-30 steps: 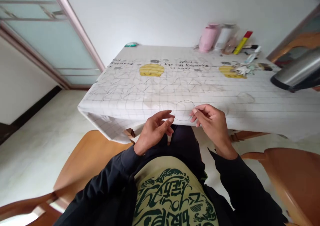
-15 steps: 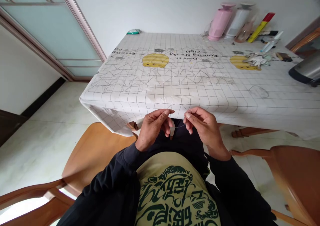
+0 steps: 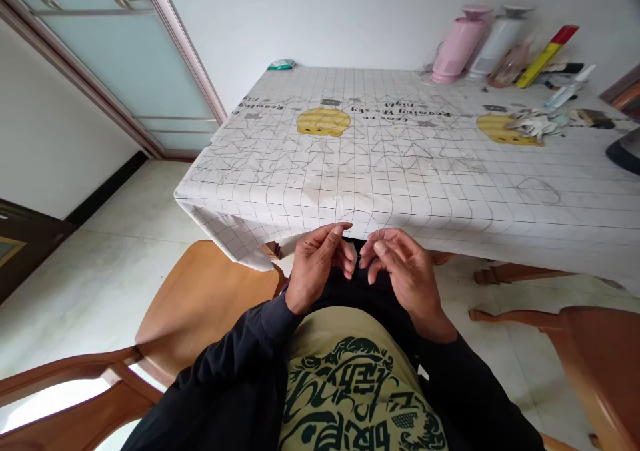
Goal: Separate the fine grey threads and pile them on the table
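Just in front of the table's near edge, my left hand (image 3: 320, 261) pinches a thin wire (image 3: 361, 212), its thumb pressed on the index finger. The wire arcs faintly toward my right hand (image 3: 403, 268), whose thumb and index finger are closed on it, a short bit showing above the fingertips. The hands are a small gap apart. Many bent wire shapes (image 3: 415, 154) lie in rows on the checked tablecloth (image 3: 345, 194) beyond them, and a loose curved wire (image 3: 537, 188) lies to the right.
Along the back right stand a pink bottle (image 3: 460, 46), a white bottle (image 3: 497, 44) and a yellow-red box (image 3: 547, 56). Crumpled gloves (image 3: 540, 123) lie nearer. A green packet (image 3: 282, 64) sits at the back left. Wooden chairs (image 3: 210, 298) flank my lap.
The view has shifted, so the table appears further right. My right hand has dropped slightly and turned, and the wire loop between the hands looks different.
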`<state>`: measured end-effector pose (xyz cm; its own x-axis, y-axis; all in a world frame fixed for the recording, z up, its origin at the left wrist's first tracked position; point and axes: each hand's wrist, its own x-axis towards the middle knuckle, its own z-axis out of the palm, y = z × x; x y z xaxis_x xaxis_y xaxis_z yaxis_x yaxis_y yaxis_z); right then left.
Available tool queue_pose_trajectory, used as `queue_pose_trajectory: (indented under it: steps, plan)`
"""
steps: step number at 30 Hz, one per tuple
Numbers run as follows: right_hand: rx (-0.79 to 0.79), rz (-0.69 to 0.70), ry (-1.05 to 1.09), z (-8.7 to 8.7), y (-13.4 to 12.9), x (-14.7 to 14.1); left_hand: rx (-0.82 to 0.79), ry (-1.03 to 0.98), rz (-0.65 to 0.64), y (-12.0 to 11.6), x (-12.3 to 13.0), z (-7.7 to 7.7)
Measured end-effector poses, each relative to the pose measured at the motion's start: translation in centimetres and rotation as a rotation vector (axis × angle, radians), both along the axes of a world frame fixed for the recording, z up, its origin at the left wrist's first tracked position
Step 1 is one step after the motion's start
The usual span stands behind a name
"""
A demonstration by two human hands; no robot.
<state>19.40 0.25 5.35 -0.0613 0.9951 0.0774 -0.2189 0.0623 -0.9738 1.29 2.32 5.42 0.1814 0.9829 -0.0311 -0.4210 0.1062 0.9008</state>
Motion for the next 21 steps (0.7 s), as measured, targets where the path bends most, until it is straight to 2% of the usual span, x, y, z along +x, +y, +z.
queue_pose_trajectory:
  steps: [5,11,17,19,21]
  plan:
    - [-0.02,-0.046,-0.069,-1.2,-0.1,-0.4,-0.024,-0.013,-0.003,-0.1,-0.4,-0.6]
    - [-0.01,-0.123,-0.12,-1.1,-0.4,-0.1,-0.016,-0.039,0.028,0.2,-1.5,-0.5]
    - [-0.097,-0.071,-0.116,-1.4,-0.6,0.1,-0.019,-0.005,0.054,-0.2,-1.5,-0.2]
    - [-0.048,-0.065,-0.195,-1.3,-0.4,0.7,-0.012,0.055,0.022,-0.4,-1.6,-0.3]
    - [0.069,-0.102,-0.285,-0.8,-0.1,1.5,0.007,0.112,-0.022,-0.5,-1.6,-0.4]
